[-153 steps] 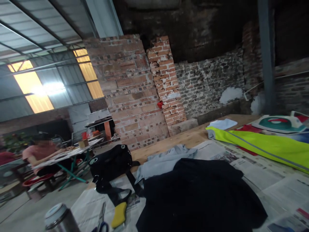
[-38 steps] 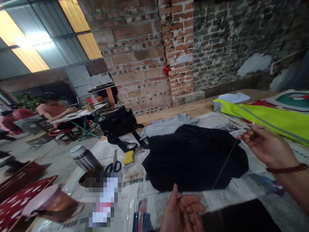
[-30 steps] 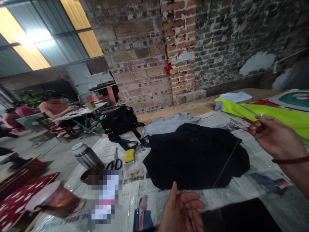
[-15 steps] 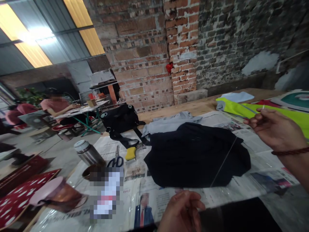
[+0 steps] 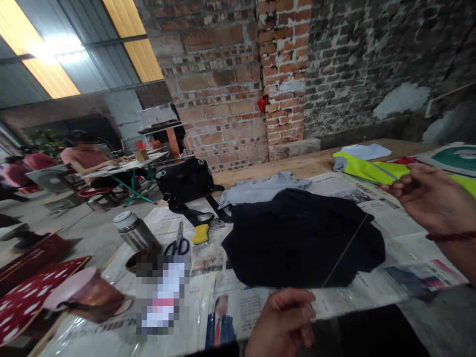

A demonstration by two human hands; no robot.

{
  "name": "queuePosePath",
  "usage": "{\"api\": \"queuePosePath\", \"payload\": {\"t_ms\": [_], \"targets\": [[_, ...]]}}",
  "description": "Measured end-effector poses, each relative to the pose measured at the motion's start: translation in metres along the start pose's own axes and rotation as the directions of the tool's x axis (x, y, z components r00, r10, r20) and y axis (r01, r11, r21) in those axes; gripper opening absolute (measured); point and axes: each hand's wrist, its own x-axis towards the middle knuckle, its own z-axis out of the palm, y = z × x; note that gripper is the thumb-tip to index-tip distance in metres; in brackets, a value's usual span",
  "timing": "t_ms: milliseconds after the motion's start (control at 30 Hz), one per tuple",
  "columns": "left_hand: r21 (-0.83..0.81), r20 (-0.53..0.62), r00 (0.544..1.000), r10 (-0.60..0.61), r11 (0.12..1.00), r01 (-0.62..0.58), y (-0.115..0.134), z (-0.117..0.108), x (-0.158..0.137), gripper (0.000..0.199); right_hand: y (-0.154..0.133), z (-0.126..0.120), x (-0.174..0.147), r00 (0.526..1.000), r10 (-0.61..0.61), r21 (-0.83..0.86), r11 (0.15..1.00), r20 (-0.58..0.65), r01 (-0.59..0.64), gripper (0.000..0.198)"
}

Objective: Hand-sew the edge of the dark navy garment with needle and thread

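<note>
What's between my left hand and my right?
In the head view, a thin thread slants between left hand and right hand, visible against the dark cloth. Can't trace its ends to the fingers.

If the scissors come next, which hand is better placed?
Probably the left hand: it is nearer the scissors. The right hand is farther off, across the dark cloth from them.
</note>
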Motion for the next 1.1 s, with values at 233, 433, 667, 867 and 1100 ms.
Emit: {"api": "queuePosePath", "payload": {"t_ms": [233,433,667,867,1100], "targets": [[-0.141,0.122,0.99,-0.076,0.986,0.093,0.013,0.012,-0.003,0.015,0.034,-0.028,-0.053,0.949,0.212,-0.254,0.956,0.235,-0.15,0.017],[-0.147,0.224,0.972,-0.077,0.983,0.111,0.018,0.023,0.001,0.015,0.049,-0.032,-0.136,0.763,0.475,-0.551,0.813,0.439,-0.189,0.029],[-0.1,0.257,0.963,-0.083,0.989,0.112,0.022,0.029,0.0,0.015,0.055,-0.025,-0.172,0.636,0.614,-0.719,0.683,0.467,-0.131,0.031],[-0.09,0.283,0.955,-0.091,0.989,0.121,0.019,0.026,0.002,0.013,0.062,-0.021,-0.175,0.661,0.478,-0.648,0.762,0.578,0.015,0.012],[-0.204,0.27,0.961,-0.059,0.972,0.117,0.019,0.031,0.0,0.02,0.06,-0.015,-0.177,0.666,0.356,-0.634,0.738,0.656,0.23,0.007]]}}
